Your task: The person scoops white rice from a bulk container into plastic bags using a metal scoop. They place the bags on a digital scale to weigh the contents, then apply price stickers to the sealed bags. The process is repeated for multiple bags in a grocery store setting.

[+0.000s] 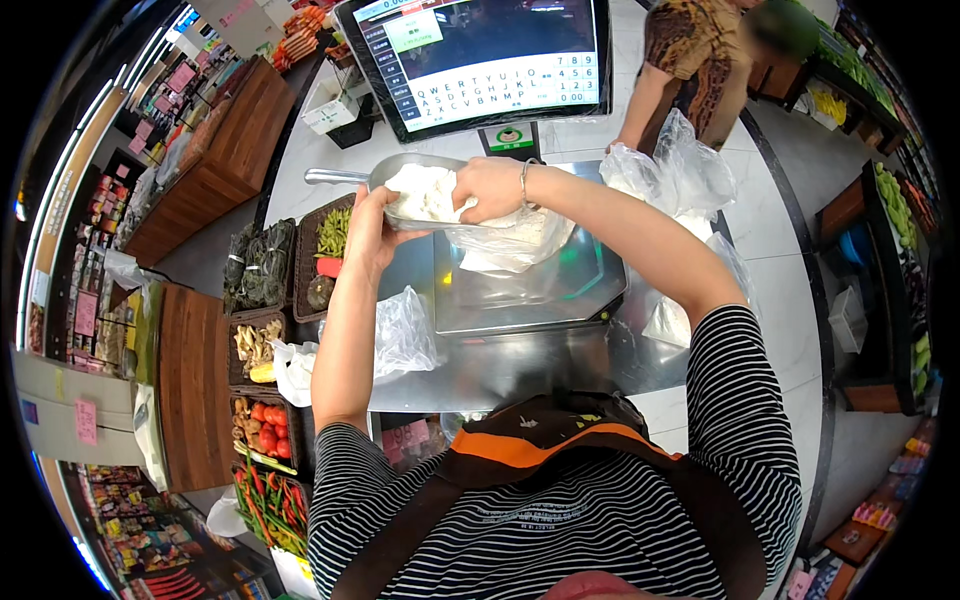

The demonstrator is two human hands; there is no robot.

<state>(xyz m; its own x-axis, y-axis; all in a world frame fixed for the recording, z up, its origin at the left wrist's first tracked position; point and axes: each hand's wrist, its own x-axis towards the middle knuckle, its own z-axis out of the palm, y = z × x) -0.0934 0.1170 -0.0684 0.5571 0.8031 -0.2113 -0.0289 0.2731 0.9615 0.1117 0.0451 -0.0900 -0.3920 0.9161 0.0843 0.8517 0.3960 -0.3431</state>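
My left hand holds a metal scoop from below and at its side; the scoop is heaped with white flour-like powder. The fingers of my right hand reach into the scoop and touch the powder; whether they grip any is hidden. Just below the scoop, a clear plastic bag of white powder rests on the metal plate of a weighing scale. A crumpled clear plastic bag lies left of the scale plate.
A touchscreen stands behind the scale. At the right are several clear bags of white powder, with another person beyond the counter. Wicker baskets at the left hold ginger, tomatoes and chilli peppers.
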